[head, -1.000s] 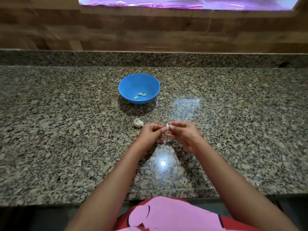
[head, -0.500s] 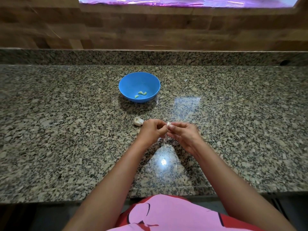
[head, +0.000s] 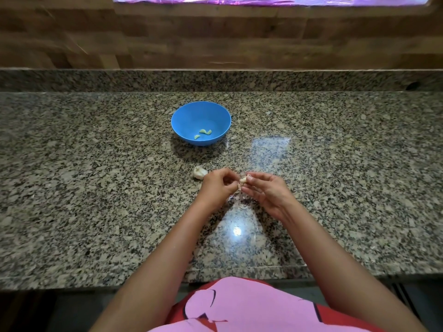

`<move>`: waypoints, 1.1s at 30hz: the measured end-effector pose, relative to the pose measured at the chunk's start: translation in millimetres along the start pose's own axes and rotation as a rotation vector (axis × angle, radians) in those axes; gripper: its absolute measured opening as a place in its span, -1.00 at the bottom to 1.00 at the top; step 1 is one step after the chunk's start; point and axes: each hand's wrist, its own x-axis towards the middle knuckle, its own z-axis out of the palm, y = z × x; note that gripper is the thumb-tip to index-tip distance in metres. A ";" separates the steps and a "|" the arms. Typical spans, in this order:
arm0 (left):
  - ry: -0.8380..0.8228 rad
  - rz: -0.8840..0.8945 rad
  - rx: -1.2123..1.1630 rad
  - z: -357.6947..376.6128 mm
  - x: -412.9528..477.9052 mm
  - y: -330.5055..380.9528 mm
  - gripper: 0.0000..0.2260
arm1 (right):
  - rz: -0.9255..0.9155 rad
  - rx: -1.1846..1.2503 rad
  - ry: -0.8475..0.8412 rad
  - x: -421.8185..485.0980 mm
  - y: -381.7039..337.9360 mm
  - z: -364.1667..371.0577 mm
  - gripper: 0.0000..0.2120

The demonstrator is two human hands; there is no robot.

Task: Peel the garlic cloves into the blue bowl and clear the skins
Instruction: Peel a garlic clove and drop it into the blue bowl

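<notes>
Granite counter (head: 96,188), speckled and glossy, carries a small job in mid-course. A person's left hand (head: 217,186) and right hand (head: 268,191) meet fingertip to fingertip over it, both pinching one pale clove (head: 242,180) between them. The right hand's thumb and forefinger hold the clove's end, with its other fingers loosely curled below. The left hand's fingers are curled in at the clove's other side, apparently working at the skin, though the fingertips hide just where they bite. Bits of papery skins (head: 241,207) lie on the counter directly under the hands, hard to pick out against the stone.

The step in hand looks to be stripping this clove. Done well, it calls for a firm hold from the right hand while the left lifts the skin at one end and draws it off in strips. Working low over the counter would let the scraps fall onto the one heap and not scatter. The clove is small and likely slippery once bare, so a pinch too tight could shoot it out.

A blue bowl (head: 191,118) stands beyond the hands, a little toward the left and well apart from them. It holds three peeled cloves (head: 203,133), close together near its bottom, and nothing else that shows. A remnant of the garlic head (head: 199,172), unpeeled, lies just beside the left hand, between it and the bowl.
</notes>
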 end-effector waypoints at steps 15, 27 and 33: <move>-0.071 -0.120 -0.261 -1.1 3.3 9.8 -0.95 | -0.110 -0.160 -0.057 -3.1 -0.3 -0.6 -0.68; -0.083 -0.174 -0.480 -3.0 3.6 18.0 -0.94 | -0.238 -0.293 -0.131 -4.4 -4.7 -2.6 -0.72; -0.065 -0.193 -0.488 -0.1 3.8 18.5 -0.96 | -0.291 -0.435 -0.119 -5.5 -3.3 -2.3 -0.77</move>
